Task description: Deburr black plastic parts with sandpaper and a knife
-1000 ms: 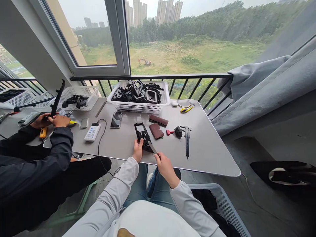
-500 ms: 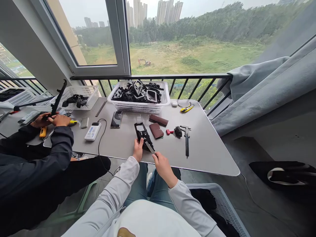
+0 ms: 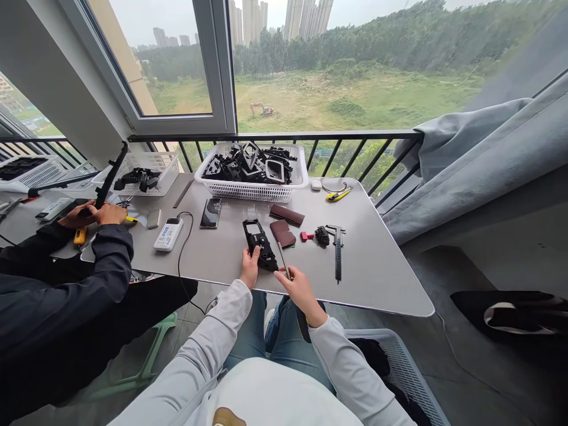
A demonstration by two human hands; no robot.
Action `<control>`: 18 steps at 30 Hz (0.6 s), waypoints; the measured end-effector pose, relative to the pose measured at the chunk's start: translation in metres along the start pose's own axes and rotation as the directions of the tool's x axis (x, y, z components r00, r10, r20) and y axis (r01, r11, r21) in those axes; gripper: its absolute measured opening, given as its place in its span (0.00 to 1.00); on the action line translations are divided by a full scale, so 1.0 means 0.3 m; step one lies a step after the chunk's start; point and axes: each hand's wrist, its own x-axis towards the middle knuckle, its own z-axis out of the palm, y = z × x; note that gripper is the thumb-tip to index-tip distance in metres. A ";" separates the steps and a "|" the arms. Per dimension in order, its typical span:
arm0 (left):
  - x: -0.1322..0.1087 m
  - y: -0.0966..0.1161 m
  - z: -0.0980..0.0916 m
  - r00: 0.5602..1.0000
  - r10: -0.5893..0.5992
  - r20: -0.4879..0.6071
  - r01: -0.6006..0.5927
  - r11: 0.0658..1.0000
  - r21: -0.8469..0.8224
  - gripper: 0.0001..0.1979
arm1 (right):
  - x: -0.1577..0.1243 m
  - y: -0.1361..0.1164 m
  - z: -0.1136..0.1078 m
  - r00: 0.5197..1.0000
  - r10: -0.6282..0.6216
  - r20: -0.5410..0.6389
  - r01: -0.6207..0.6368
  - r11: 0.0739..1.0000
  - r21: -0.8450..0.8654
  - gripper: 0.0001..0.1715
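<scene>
My left hand (image 3: 249, 269) grips the lower left side of a black plastic frame part (image 3: 261, 245), which is tilted at the table's front edge and has a rectangular opening at its far end. My right hand (image 3: 298, 289) is closed around a flat metal file (image 3: 284, 260). Its blade points up and away, just right of the part, and a dark handle end shows below the hand. My right fingertips are close to the part's near corner; whether they touch it I cannot tell. Beyond the file lie a folded brown sheet (image 3: 282, 234) and a brown strip (image 3: 287, 215), resembling sandpaper.
On the table (image 3: 373, 260) lie a caliper (image 3: 338, 254), a black lump (image 3: 322, 236), a red piece (image 3: 306, 236), a yellow cutter (image 3: 338, 194), a phone (image 3: 210, 213) and a white power bank (image 3: 168, 234). A white basket (image 3: 252, 190) holds black parts. A co-worker's hands (image 3: 104, 214) are at left.
The file has come off the black part and swung to its right, its blade now pointing more steeply away. My left hand keeps its hold on the part.
</scene>
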 end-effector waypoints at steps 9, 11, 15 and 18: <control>-0.002 0.009 0.012 0.999 -0.006 -0.034 0.008 0.999 0.038 0.27 | 0.116 -0.074 0.031 0.997 -0.077 -0.013 0.076 0.994 -0.074 0.12; -0.002 0.010 0.015 0.999 -0.005 -0.049 0.008 0.998 0.057 0.27 | 0.130 -0.080 0.049 0.996 -0.089 0.001 0.088 0.990 -0.114 0.10; -0.003 0.012 0.021 0.997 -0.014 -0.072 0.020 0.996 0.088 0.26 | 0.141 -0.088 0.069 0.995 -0.102 0.012 0.102 0.975 -0.195 0.10; -0.007 0.016 0.027 0.996 -0.018 -0.085 0.025 0.997 0.079 0.26 | 0.146 -0.097 0.071 0.994 -0.111 0.021 0.113 0.962 -0.247 0.11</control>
